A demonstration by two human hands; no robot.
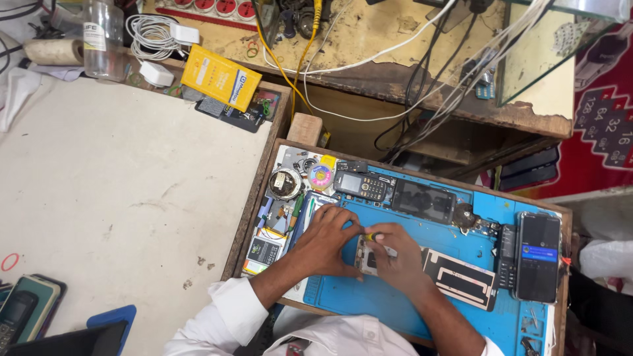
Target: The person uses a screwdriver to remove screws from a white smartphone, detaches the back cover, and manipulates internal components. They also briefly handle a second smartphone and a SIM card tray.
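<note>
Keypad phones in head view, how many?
3: one keypad phone at the blue mat's top edge, one beside the lit smartphone, one bottom-left. More may be hidden.

Phone repair workshop: blue repair mat (395, 300), dismantled phones (361, 186), tangled cables (422, 72), worn workbench (395, 79).

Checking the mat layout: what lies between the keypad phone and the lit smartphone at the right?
In the head view, a dark smartphone lies between them.

Pale, stained worktop (125, 191) at left. Worn wooden bench (409, 79) behind, surface peeling, cables (428, 72) trailing over its edge. Red patterned floor covering (603, 125) at right. Even daylight.
</note>
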